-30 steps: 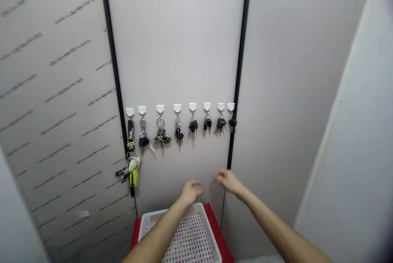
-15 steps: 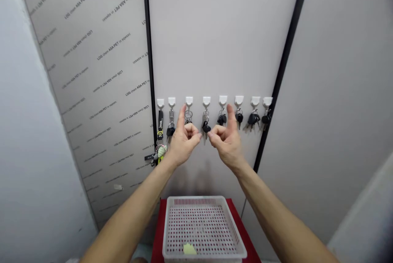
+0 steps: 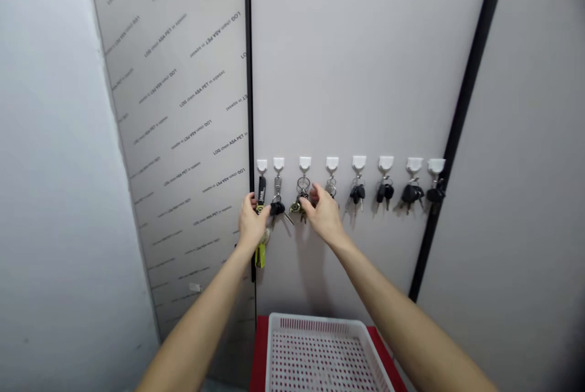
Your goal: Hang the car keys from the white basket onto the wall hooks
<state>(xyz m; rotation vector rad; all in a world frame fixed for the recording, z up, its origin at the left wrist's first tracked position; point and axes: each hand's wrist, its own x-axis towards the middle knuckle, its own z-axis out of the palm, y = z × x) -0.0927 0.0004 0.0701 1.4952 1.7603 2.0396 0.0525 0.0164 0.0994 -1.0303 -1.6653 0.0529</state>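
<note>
My left hand (image 3: pixel 251 222) is at the leftmost keychain (image 3: pixel 262 188), a black strap with yellow pieces hanging below. Its thumb and fingers are apart on either side of the strap; whether they touch it I cannot tell. The thumb tip is close to a second bunch of keys (image 3: pixel 276 206) with black heads, one key sticking out to the right. My right hand (image 3: pixel 323 216) is beside the third bunch of keys (image 3: pixel 301 203), its thumb tip at the keys and its fingers spread. It partly hides the fourth bunch (image 3: pixel 331 186).
Several white hooks (image 3: pixel 359 161) run in a row along the grey panel, more bunches of keys (image 3: pixel 412 194) hanging on the right. Below, a white perforated plastic basket (image 3: pixel 315 324) stands on a red surface (image 3: pixel 259 355). Black strips (image 3: pixel 249 105) border the panel.
Both hands have moved from pointing poses near the middle keys to the left bunches, their fingers opening from pinches. The second and third bunches now hang askew. The view has shifted left.
</note>
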